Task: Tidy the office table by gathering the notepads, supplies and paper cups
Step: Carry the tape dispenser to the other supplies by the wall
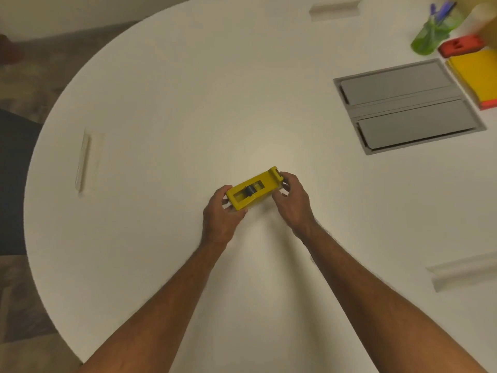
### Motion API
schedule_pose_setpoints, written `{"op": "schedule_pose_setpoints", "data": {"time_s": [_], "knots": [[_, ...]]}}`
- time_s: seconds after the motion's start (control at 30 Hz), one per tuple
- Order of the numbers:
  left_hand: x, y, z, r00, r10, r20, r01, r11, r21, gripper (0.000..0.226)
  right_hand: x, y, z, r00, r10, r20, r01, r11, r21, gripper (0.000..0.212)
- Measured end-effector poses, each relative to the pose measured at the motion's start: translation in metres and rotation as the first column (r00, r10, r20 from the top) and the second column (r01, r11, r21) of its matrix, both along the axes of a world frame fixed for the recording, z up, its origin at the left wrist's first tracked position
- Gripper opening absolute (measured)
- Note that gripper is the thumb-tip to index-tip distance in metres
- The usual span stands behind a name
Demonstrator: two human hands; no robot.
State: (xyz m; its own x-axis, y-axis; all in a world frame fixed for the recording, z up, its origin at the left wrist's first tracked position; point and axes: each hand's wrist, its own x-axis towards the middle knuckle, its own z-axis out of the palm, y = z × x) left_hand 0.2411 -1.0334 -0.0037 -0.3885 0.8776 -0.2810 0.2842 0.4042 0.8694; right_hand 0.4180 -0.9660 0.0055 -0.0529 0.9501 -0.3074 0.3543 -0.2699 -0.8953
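Note:
A yellow tape dispenser (252, 190) with a dark roll in its middle is held over the white round table (166, 109), a little in front of its centre. My left hand (222, 215) grips its near left end. My right hand (291, 197) grips its far right end. At the far right lie a yellow notepad (476, 76) with a red edge, a red stapler-like block (461, 45), and a green transparent cup (433, 33) with purple pens in it.
A grey recessed cable hatch (406, 106) with two flaps is set in the table at right. Shallow slots (84, 160) are cut near the table's rim at left, top (333, 9) and right (462, 273). Carpeted floor lies beyond the left edge.

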Motion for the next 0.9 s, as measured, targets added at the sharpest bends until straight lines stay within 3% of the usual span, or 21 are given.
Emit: {"op": "schedule_pose_setpoints", "data": {"time_s": [0.5, 0.9], "knots": [[0.289, 0.114, 0.047, 0.968, -0.245, 0.046, 0.242, 0.968, 0.062, 0.066, 0.297, 0.073, 0.045, 0.963, -0.269, 0.002, 0.268, 0.959, 0.093, 0.037], [0.482, 0.224, 0.037, 0.916, -0.397, 0.05, 0.387, 0.911, 0.14, 0.047, 0.474, 0.167, 0.03, 0.863, -0.504, -0.03, 0.504, 0.861, 0.063, 0.05]]}}
